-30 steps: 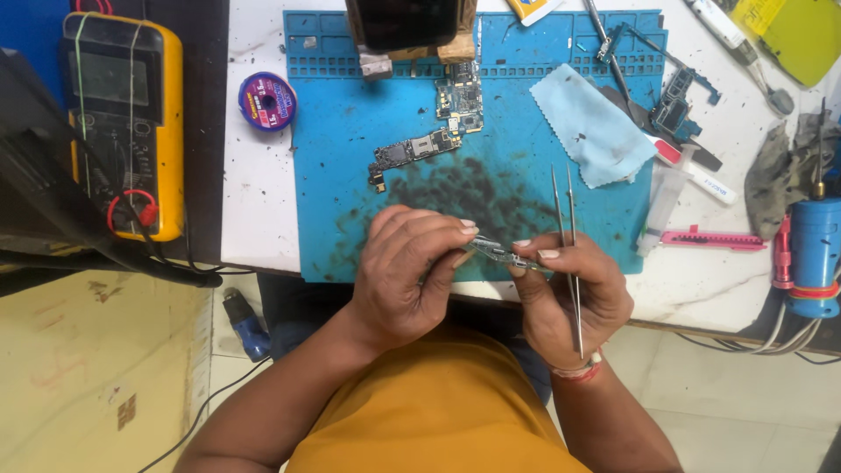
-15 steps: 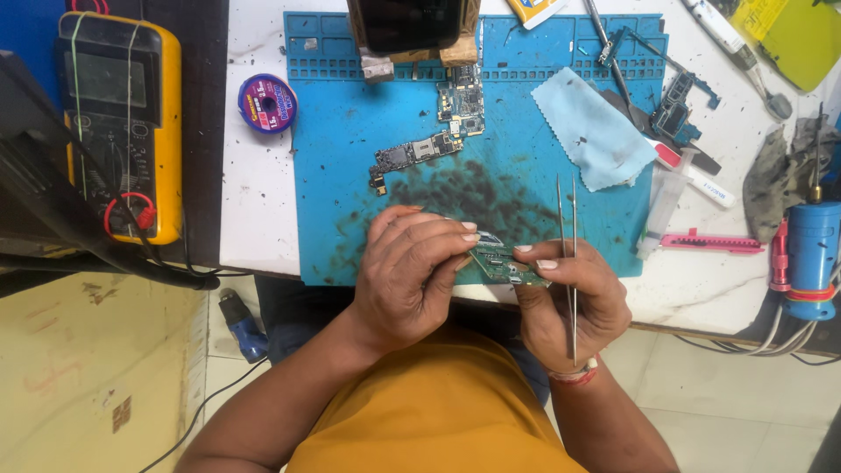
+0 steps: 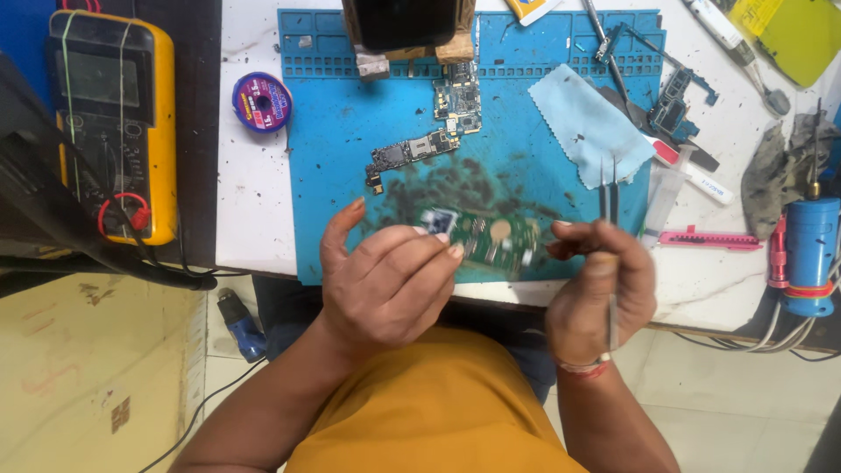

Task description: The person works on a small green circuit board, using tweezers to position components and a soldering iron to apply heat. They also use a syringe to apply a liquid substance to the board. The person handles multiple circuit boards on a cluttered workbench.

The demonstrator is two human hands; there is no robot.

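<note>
Green circuit board (image 3: 498, 241) btwn both hands, tweezers (image 3: 607, 188) in right hand (image 3: 598, 289)

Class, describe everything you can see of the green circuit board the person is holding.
The circuit board is small, flat and green, studded with tiny components and one round pale pad near its middle; it is motion-blurred, so finer detail is unclear. It is held roughly level just above the near edge of the blue mat. The left hand pinches its left end, where a pale squarish part shows, and the right hand, which also holds tweezers pointing away, grips its right end.
</note>
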